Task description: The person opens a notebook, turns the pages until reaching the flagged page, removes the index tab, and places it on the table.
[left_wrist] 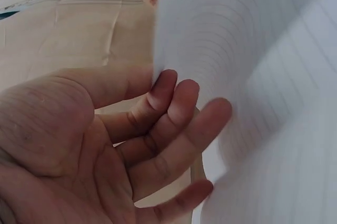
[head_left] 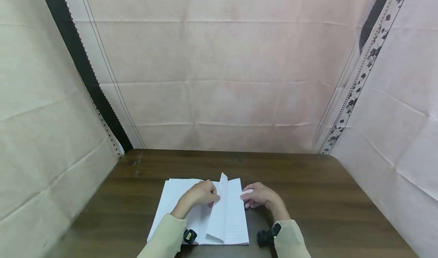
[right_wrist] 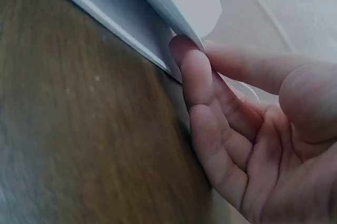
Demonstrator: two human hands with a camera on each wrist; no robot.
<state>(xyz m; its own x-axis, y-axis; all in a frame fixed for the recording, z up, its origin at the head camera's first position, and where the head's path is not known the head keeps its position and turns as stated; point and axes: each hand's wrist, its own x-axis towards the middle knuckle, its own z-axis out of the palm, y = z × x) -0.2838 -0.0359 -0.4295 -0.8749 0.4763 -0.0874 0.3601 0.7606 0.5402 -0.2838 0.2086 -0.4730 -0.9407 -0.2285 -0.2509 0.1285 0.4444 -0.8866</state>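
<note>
An open notebook with ruled white pages lies on the wooden table. One of its pages stands partly raised near the middle. My left hand pinches the edge of this raised page between thumb and forefinger; in the left wrist view the ruled paper curves away from the fingertips. At the notebook's right side, my right hand pinches a white paper edge between thumb and fingers, just above the lower sheets. Whether both hands hold the same leaf, I cannot tell.
The brown wooden table extends around the notebook. Pale cloth hangs behind it and at both sides, with a dark strip at left and a floral border at right. Each wrist carries a black camera.
</note>
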